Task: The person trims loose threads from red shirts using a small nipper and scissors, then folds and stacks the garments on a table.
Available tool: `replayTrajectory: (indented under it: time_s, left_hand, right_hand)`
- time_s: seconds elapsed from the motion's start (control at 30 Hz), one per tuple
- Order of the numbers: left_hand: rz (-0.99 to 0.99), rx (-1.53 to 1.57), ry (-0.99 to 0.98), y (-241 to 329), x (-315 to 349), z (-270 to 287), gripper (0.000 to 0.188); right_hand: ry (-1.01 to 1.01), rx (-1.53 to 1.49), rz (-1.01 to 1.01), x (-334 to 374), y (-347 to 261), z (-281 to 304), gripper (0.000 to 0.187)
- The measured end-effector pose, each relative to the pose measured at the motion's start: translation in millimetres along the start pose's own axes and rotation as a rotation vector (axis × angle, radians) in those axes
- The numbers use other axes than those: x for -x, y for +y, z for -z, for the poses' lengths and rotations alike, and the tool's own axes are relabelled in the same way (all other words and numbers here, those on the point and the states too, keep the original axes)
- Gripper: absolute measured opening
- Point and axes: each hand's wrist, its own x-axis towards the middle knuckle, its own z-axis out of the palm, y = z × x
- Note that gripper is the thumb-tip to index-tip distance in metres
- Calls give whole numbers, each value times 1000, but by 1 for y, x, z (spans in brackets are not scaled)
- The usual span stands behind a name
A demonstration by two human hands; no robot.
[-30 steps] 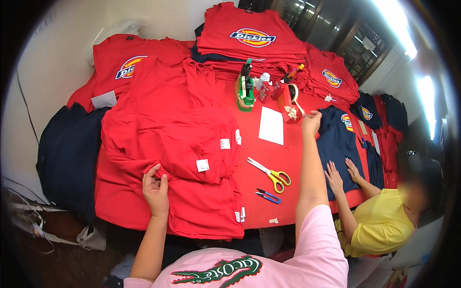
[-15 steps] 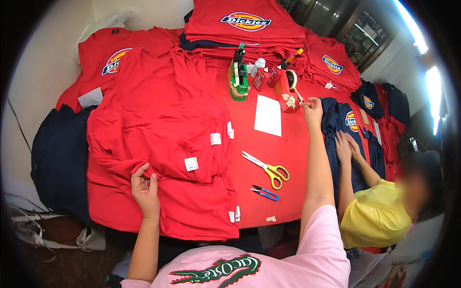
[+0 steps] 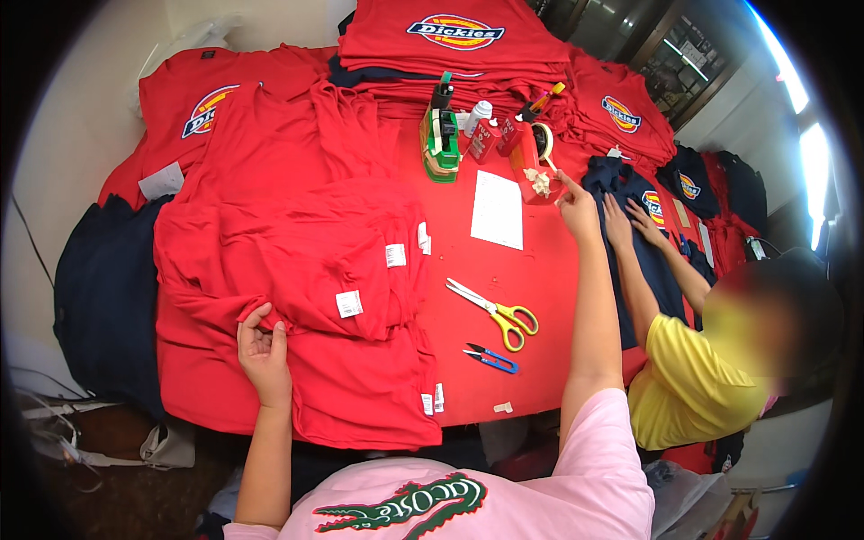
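Observation:
My left hand [image 3: 265, 360] is at the lower left, fingers curled and thumb up, closed on the fold of a red shirt [image 3: 270, 216]. White tags [image 3: 349, 303] show on the piled shirts. My right hand [image 3: 579, 212] reaches far right to the red tape dispenser [image 3: 541, 194]. Its index finger is stretched to the dispenser's front edge, the thumb apart from it. A pale roll of tape [image 3: 543, 144] sits in it, with crumpled tape bits [image 3: 538, 182] on its front. Whether tape sticks to my finger I cannot make out.
Yellow-handled scissors [image 3: 504, 319], blue thread snips [image 3: 490, 358] and a white paper [image 3: 497, 210] lie on the red tabletop. A green tape dispenser [image 3: 440, 153] stands behind. At right, a co-worker in yellow [image 3: 688, 382] has both hands on a navy shirt [image 3: 641, 270]. Red shirts [image 3: 450, 63] are stacked at the back.
My right hand's index finger has straightened up along the dispenser's front, where the fingertips were pinched together before. My left hand stays on the red shirt. The co-worker's hands have spread apart.

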Motion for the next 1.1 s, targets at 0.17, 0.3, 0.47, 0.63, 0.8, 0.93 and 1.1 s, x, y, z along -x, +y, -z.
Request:
replayTrajectory:
  time_s: [0.17,0.3,0.47,0.63,0.8,0.93,1.1]
  left_hand:
    - [-41,-124,27,2,1,4,36]
    - [-128,-106,82,9,6,15,30]
    - [21,376,266,49,19,65,24]
    - [21,517,296,95,28,112,19]
    - [15,522,325,117,42,151,17]
    - [41,505,348,124,49,170,17]
    - [53,545,359,117,55,184,16]
  right_hand:
    - [338,-362,132,45,-43,-9,50]
    - [18,-828,205,127,-188,-43,48]
    - [-530,-1064,213,237,-346,-83,54]
    - [-758,-1007,333,284,-440,-118,51]
    - [-812,-958,569,314,-514,-129,47]
    - [-831,-790,611,332,-550,-132,44]
    - [-826,-534,672,341,-569,-143,36]
